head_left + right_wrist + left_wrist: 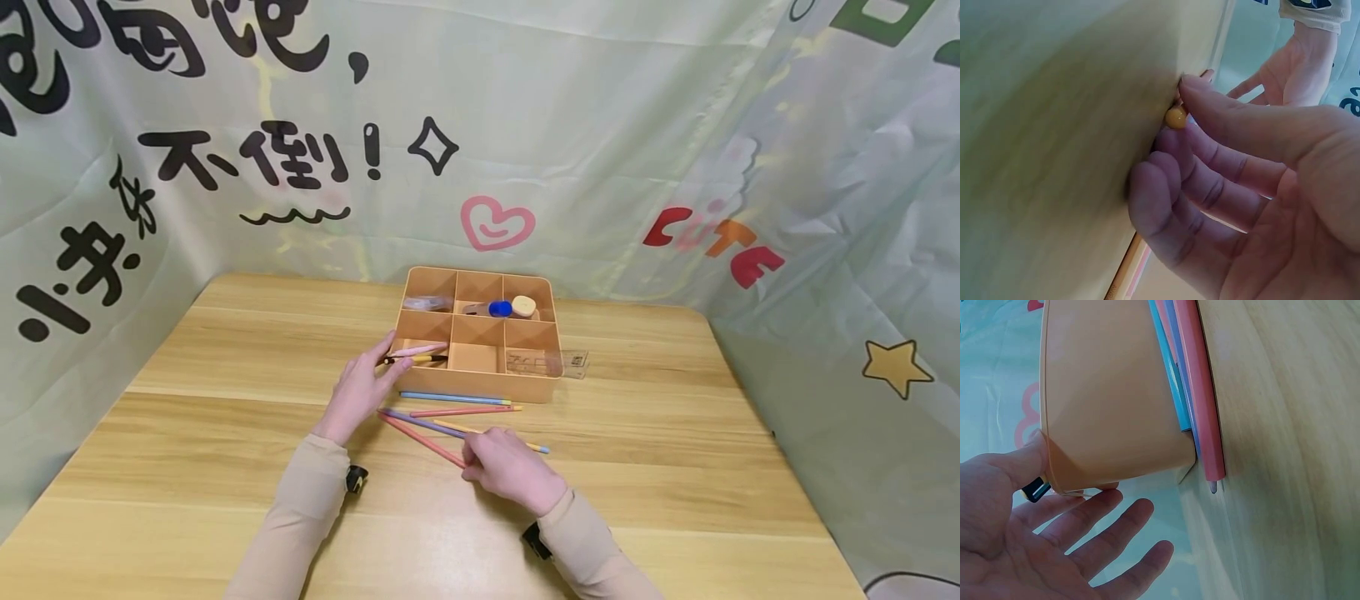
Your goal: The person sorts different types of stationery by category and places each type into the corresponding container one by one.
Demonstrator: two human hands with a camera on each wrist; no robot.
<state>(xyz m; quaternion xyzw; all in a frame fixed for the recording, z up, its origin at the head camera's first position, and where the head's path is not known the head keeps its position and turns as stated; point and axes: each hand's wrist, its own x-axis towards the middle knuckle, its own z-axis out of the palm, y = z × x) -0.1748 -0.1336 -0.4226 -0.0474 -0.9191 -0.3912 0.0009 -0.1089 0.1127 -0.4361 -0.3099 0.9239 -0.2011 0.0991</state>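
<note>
A tan divided organizer box [480, 386] stands on the table. My left hand [358, 392] holds its left front corner, thumb at the rim and fingers spread along the outer side; in the left wrist view the thumb [1025, 464] touches the rim. A yellow-and-black pen [423, 359] and a pink pen [418, 349] lie in the compartment beside that hand. My right hand [513, 468] pinches the near red pencil [423, 441] by its end. Its rounded yellow end [1175, 117] shows between thumb and fingers in the right wrist view. A purple pencil [420, 421] passes close by.
A blue pencil [453, 398] and another red pencil [465, 411] lie before the box. A yellow pencil with a blue end [540, 448] runs behind my right hand. Clear rulers [576, 362] stick out at the box's right. A blue-capped item [499, 309] lies inside.
</note>
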